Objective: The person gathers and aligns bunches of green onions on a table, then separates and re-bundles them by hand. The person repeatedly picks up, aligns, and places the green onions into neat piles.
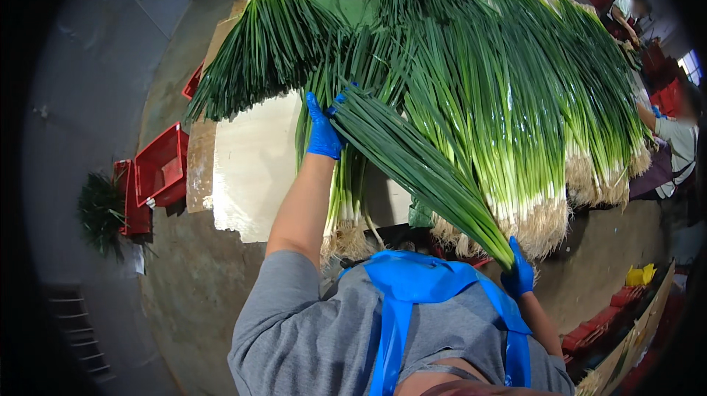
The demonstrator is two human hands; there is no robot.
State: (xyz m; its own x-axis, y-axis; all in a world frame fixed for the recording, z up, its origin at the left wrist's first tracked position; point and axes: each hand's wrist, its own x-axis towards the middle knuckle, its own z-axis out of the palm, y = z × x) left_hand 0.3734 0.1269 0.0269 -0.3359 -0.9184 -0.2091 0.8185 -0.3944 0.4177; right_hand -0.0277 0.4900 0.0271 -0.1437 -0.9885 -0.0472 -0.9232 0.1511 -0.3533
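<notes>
A long bundle of green onions (420, 164) slants across in front of me, dark leaves to the upper left and pale root end to the lower right. My left hand (325, 133), in a blue glove, curves around the leafy tips, its fingers partly hidden behind them. Around the root end closes my right hand (520, 272), also blue-gloved; the roots are mostly hidden there. Under and beyond the bundle, a thick row of green onions (501, 131) lies with roots toward me. A smaller bunch (345, 208) lies beside my left forearm, its roots over the table edge.
The pale table (254, 164) carries another pile of green onions (269, 50) at the far left. Red crates (163, 165) stand on the floor to the left. Other people work at the far side and right. Stacked red crates (604, 322) stand at the lower right.
</notes>
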